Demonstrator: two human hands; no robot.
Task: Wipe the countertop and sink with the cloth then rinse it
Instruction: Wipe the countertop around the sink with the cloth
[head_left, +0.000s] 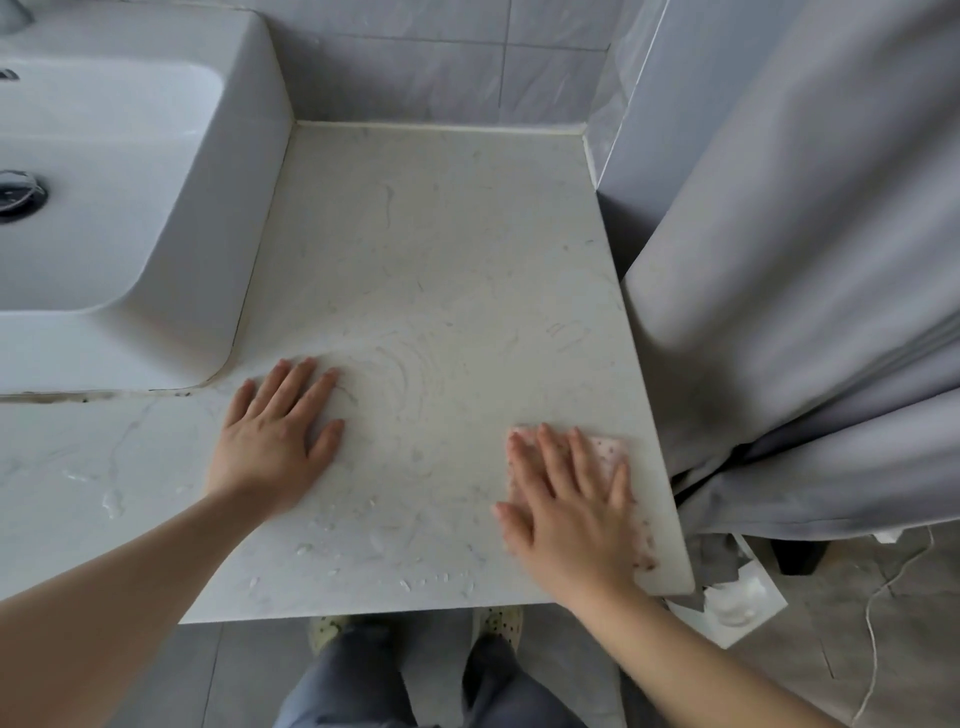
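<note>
At five o'clock on the counter (441, 249), near its right edge, the right hand (571, 512) presses the pink speckled cloth (607, 451) flat, grip spread. At eight o'clock the left hand (280, 436) rests on bare stone, grip spread, just beside the sink (249, 171) corner. Swirl marks and droplets suggest the counter-wiping step; next, I judge, a sweep toward the wet near edge, then the sink. No readable writing.

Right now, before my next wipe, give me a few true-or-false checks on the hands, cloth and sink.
1. The right hand presses the pink cloth flat on the countertop. True.
2. The cloth lies in the sink. False: it lies near the countertop's right front corner.
3. The left hand holds a sponge. False: it rests flat on bare countertop, holding nothing.
4. Water droplets sit near the countertop's front edge. True.
</note>
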